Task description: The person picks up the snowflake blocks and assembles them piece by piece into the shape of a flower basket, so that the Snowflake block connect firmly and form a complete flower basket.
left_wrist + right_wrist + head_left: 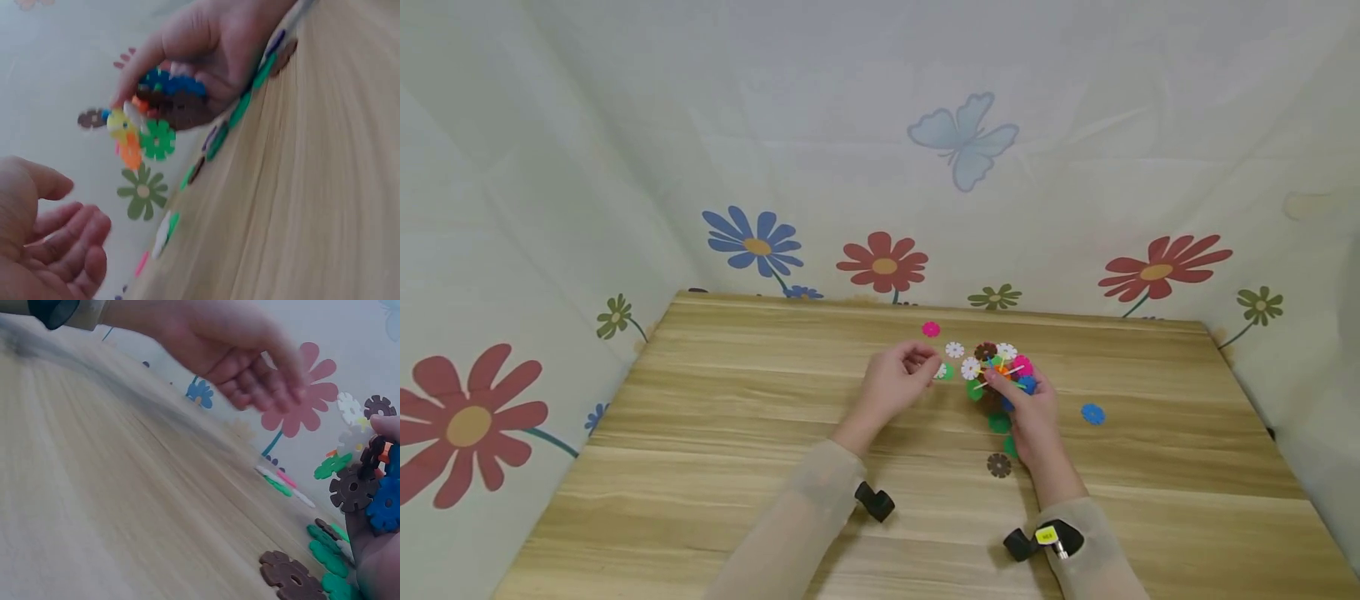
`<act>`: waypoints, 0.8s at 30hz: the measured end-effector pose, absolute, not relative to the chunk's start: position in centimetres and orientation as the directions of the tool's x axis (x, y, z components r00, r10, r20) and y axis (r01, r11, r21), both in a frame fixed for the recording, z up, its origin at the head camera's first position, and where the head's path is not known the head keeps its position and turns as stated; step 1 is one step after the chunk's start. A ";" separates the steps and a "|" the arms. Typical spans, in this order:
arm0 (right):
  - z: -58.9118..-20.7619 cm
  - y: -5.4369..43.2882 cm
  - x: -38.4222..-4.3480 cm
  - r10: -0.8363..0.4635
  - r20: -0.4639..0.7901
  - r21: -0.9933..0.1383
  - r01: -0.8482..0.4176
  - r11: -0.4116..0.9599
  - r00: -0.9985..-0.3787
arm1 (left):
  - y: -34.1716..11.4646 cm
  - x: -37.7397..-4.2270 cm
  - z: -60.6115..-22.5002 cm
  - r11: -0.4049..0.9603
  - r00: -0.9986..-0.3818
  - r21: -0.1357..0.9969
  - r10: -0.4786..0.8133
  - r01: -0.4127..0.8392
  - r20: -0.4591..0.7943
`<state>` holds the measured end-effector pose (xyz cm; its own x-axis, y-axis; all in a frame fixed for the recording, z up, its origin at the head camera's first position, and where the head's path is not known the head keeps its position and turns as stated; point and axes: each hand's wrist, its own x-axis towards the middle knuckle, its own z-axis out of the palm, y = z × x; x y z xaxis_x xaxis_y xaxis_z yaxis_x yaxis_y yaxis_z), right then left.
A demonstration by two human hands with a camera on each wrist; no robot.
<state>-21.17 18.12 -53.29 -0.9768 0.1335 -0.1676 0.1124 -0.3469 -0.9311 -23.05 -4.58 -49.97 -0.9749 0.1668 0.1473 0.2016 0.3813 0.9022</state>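
My right hand (1036, 417) grips a cluster of interlocked plastic snowflake discs (1002, 372) just above the table, its thumb pressed on the near side. The cluster mixes white, brown, pink, orange, green and blue discs; in the right wrist view a brown disc (353, 486) and a blue disc (385, 503) stand out. To the left of it, my left hand (895, 379) hovers with loosely curled fingers. Nothing shows between its thumb and fingers in the left wrist view, where the left hand (50, 244) is apart from the cluster. My palm hides part of the cluster.
Loose discs lie on the wooden table (737, 417): a pink disc (931, 329), a white disc (955, 350), a green disc (999, 422), a brown disc (998, 465) and, off to the right, a blue disc (1093, 414). A flower-printed curtain (820, 150) hangs behind the table.
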 end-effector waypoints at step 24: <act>-52.9 19.0 -21.2 0.068 -0.188 -0.821 0.119 -0.558 -0.980 | -5.4 -23.8 -51.9 0.748 -0.898 0.543 0.440 0.381 0.025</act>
